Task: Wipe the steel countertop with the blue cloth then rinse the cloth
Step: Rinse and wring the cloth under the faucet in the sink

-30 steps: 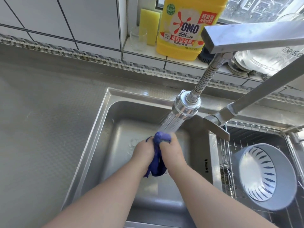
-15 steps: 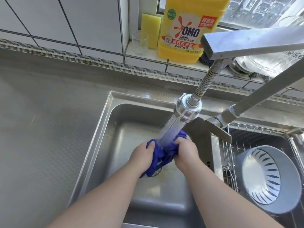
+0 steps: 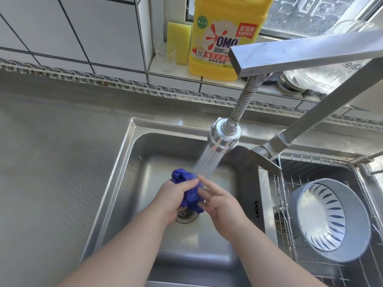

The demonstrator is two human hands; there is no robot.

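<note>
Blue cloth (image 3: 189, 191) sits bunched over the sink (image 3: 124, 166) drain, just under the spray head (image 3: 223, 137), so water soaks it; left hand (image 3: 176, 195) grip clutches it, right hand (image 3: 219, 206) loose-fingered, merely touching.

A single head-worn camera looks forward and steeply down from above the person's forearms, close over the sink basin (image 3: 128, 183). It faces the tiled back wall and window ledge, which fill the top of the wide-angle picture. The fingers (image 3: 209, 188) sit near the centre, below the sprayer head (image 3: 223, 137), which hangs close to the lens. The steel counter (image 3: 51, 162) spreads left of the fingers; a wire rack (image 3: 290, 204) lies to their right. Straight edges bow toward the borders.
</note>
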